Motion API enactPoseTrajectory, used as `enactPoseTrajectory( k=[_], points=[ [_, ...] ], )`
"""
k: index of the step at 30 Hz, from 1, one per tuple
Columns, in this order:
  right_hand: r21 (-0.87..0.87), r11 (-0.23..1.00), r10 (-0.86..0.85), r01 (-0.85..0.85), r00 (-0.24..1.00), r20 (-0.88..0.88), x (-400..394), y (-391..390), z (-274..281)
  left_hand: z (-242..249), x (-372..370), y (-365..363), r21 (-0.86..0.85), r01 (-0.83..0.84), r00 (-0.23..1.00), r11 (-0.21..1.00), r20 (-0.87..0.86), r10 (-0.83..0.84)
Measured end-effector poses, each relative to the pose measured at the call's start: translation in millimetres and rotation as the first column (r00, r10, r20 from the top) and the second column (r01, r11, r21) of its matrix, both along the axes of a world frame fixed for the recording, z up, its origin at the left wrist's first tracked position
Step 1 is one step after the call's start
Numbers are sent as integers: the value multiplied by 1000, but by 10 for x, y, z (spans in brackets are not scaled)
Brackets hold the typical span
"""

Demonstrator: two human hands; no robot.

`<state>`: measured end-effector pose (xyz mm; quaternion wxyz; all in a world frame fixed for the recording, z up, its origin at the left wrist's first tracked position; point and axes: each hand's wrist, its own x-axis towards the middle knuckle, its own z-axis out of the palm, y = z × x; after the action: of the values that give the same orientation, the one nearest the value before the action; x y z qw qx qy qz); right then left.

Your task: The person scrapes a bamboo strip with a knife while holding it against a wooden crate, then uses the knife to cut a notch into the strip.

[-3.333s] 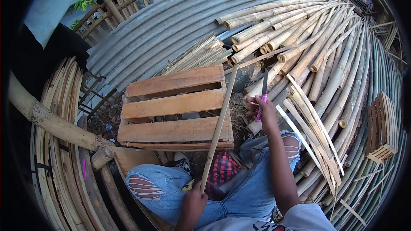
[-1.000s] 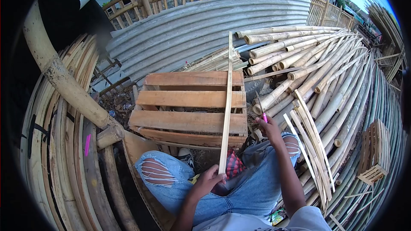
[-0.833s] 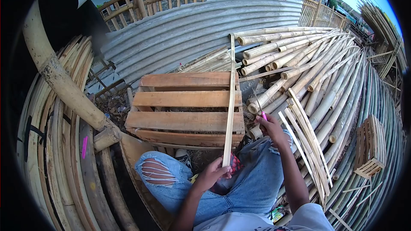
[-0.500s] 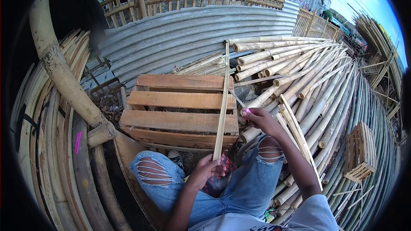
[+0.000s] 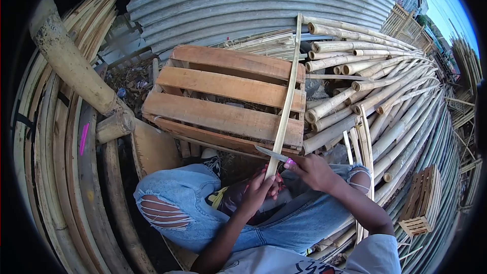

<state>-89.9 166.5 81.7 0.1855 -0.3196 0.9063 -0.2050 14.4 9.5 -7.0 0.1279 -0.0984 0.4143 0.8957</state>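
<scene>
A long, pale bamboo strip (image 5: 288,106) rises from my left hand (image 5: 259,193), whose fingers are wrapped round its lower end. The strip passes over the right part of a slatted wooden crate (image 5: 223,83). My right hand (image 5: 312,171) is closed on a knife (image 5: 270,152) with a pink handle. Its blade lies across the strip, just above my left hand. Both hands are over my lap, close to each other.
Bamboo poles (image 5: 375,81) are piled at the right, beside a smaller crate (image 5: 422,200). Split bamboo (image 5: 63,172) and a thick bamboo post (image 5: 76,66) stand at the left. Corrugated metal sheeting (image 5: 243,5) lies behind the crate.
My right hand has come down and left with the knife, bringing the blade onto the strip. My left hand still holds the strip. The camera view has tilted downward and my legs have shifted.
</scene>
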Motion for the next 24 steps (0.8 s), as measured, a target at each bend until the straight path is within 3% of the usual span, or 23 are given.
enactPoseTrajectory(
  k=[2, 6, 7, 11, 14, 17, 19, 22, 24],
  points=[
    [65, 998, 1, 0, 1000, -15, 36, 15, -111, -48, -13, -45, -122, 24, 997, 992, -71, -33],
    [46, 999, -9, 7, 999, 41, 4, 44, -271, -91, -1, -183, -185, 121, 982, 975, -123, -146],
    [54, 999, -10, 7, 998, 56, -3, 31, -268, -110, 22, -181, -91, 134, 985, 987, -96, -143],
    [29, 998, 51, -54, 992, 111, -19, -44, -268, -126, 2, -164, -53, 155, 982, 986, -102, -160],
    [34, 992, 118, -122, 987, 107, 51, -78, -342, -191, -1, -115, -122, 103, 993, 987, -50, -109],
    [-4, 990, 143, -143, 988, 53, 92, -59, -474, -213, 4, -97, -168, 72, 997, 983, -11, -75],
    [-12, 990, 143, -142, 989, 33, 92, -80, -453, -192, 4, -95, -295, 36, 998, 955, -42, -51],
    [8, 987, 160, -160, 987, 30, 81, -96, -420, -243, 52, -72, -312, 11, 999, 950, -43, -25],
    [22, 986, 164, -163, 971, -174, 50, -42, -508, -243, 114, -84, -301, 41, 998, 953, -23, -51]
  ],
)
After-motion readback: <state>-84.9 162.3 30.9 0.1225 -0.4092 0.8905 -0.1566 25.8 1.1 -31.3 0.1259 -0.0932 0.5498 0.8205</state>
